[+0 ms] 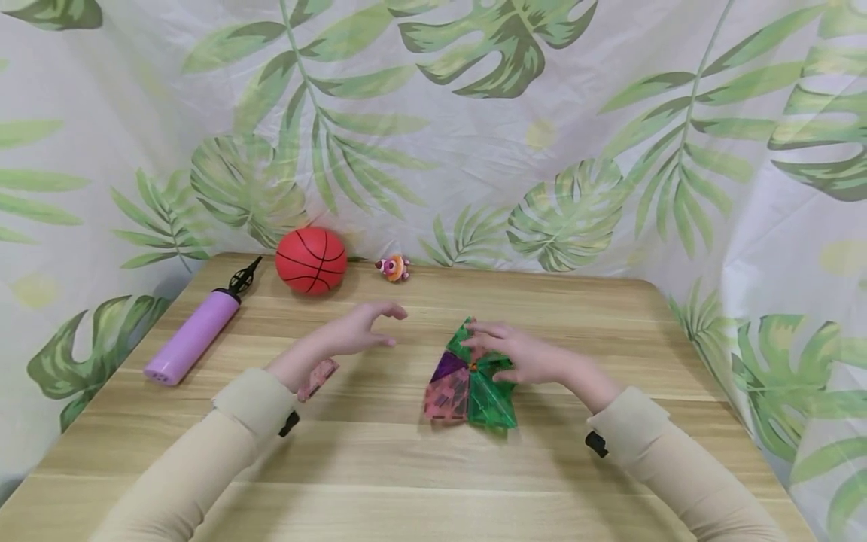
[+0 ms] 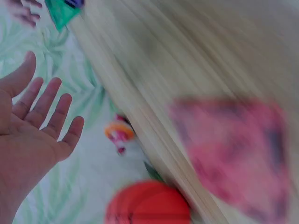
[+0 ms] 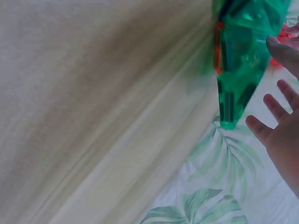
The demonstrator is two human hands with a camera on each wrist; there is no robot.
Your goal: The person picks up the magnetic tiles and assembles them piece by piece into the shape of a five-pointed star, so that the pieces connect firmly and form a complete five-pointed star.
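A structure of translucent magnetic tiles point(image 1: 452, 395) in green, pink and purple stands mid-table, with a small orange spot at its peak. My right hand point(image 1: 528, 355) hovers at its right side, fingers spread. The right wrist view has the hand point(image 3: 285, 112) beside the green tiles point(image 3: 245, 56); whether the thumb touches them I cannot tell. To the left of the structure, my left hand point(image 1: 355, 329) is in the air, fingers loosely bent and holding nothing. A loose pink tile point(image 1: 318, 378) lies under the left wrist, partly hidden; it looks blurred in the left wrist view.
At the back left a red ball with black lines point(image 1: 311, 260) sits near a small pink-and-orange toy figure point(image 1: 393, 268). A purple hand pump point(image 1: 193, 339) with a black nozzle lies along the table's left edge. Leaf-patterned cloth point(image 1: 474, 150) hangs behind the wooden table point(image 1: 433, 482).
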